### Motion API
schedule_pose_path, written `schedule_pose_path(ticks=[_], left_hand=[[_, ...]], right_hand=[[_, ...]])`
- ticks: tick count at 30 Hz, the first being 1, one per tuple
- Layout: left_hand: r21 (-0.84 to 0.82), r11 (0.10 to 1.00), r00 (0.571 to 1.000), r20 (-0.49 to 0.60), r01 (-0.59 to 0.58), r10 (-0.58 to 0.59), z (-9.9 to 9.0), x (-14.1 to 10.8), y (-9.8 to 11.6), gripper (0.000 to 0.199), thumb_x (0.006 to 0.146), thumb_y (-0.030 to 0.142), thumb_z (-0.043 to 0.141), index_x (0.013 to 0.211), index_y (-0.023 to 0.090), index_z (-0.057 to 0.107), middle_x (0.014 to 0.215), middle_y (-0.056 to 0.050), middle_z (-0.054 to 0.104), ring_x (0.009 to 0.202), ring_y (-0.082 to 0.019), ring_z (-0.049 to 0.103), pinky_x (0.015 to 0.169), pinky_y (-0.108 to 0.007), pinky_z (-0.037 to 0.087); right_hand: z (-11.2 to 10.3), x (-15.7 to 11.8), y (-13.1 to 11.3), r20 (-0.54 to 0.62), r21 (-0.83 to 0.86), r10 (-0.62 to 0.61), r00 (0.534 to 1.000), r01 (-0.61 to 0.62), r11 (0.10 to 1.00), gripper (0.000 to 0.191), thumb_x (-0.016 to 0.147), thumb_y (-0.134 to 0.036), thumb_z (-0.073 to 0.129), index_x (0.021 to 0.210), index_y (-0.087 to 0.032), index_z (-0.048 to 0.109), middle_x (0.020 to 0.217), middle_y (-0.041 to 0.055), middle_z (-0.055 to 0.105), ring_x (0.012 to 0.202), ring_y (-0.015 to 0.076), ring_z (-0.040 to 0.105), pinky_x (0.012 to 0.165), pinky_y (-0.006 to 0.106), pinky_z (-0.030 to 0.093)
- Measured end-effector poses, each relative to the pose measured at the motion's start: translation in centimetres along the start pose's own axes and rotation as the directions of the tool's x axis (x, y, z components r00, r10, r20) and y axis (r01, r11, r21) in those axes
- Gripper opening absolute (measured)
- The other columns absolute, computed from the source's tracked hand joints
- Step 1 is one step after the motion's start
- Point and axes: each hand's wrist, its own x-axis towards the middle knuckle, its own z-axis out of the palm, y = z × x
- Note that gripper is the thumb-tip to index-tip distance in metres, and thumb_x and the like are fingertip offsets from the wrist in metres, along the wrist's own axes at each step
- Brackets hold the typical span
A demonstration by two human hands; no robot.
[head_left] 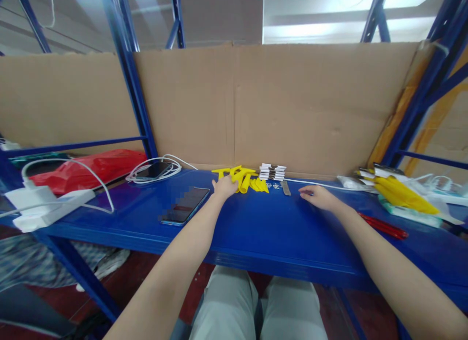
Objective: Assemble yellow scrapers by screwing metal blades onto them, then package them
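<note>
Several yellow plastic pieces are grouped at the rear of the blue tabletop, near the cardboard panel; the cluster is touched by the left hand. Flat yellow pieces, small white parts and a gray strip are aligned to its right, before a white-and-dark stack. Bare blue surface is shown between both hands and the front edge. The left thumb is spread; the fingers' grip is obscured. The right hand is held low beside the strip, fingers bent and narrowly spaced; whether anything is held cannot be told. A smartphone is placed beside the left forearm. At far left, a red plastic bag is seen, its contents hidden.
</note>
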Motion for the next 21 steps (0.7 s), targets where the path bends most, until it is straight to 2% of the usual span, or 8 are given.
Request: schedule_pose_path(ticks=[9,13,17,21], left_hand=[[0.037,0.999,0.997,-0.073,-0.037,0.04,0.3,-0.1,0.3,0.038,0.086,0.032,0.041,0.116,0.017,0.059,0.111,-0.015,0.066,0.112,-0.028,0.056,0.104,-0.053,0.025],[0.028,0.997,0.989,-0.126,-0.07,0.073,0.2,-0.1,0.6,0.039,0.087,0.034,0.042,0.117,0.018,0.061,0.108,-0.012,0.068,0.11,-0.026,0.057,0.104,-0.047,0.026],[-0.029,0.999,0.981,-0.192,-0.035,0.028,-0.3,-0.2,0.9,0.042,0.088,0.036,0.042,0.12,0.017,0.06,0.11,-0.012,0.067,0.109,-0.025,0.058,0.1,-0.039,0.033],[-0.091,0.996,0.977,-0.209,0.013,-0.031,-0.8,-0.4,1.3,0.043,0.088,0.036,0.041,0.12,0.015,0.061,0.109,-0.012,0.068,0.109,-0.025,0.059,0.095,-0.035,0.038]], right_hand=[[-0.3,0.0,-0.4,0.003,0.033,0.02,1.0,-0.02,0.999,0.026,0.077,-0.019,0.053,0.095,-0.017,0.072,0.104,0.0096,0.07,0.095,0.0238,0.066,0.09,0.036,0.05],[-0.4,0.0,-0.6,0.016,0.031,0.026,1.0,-0.027,0.999,0.028,0.077,-0.018,0.053,0.098,-0.014,0.07,0.106,0.011,0.07,0.095,0.0241,0.066,0.09,0.037,0.05],[-0.3,0.0,-0.4,0.009,0.026,0.035,0.999,-0.035,0.999,0.027,0.078,-0.019,0.052,0.098,-0.015,0.07,0.103,0.0099,0.071,0.091,0.0232,0.067,0.087,0.036,0.051],[-0.3,0.0,-0.2,0.0,0.027,0.021,1.0,-0.021,0.999,0.026,0.076,-0.019,0.053,0.096,-0.017,0.071,0.101,0.0088,0.071,0.088,0.0233,0.068,0.085,0.037,0.053]])
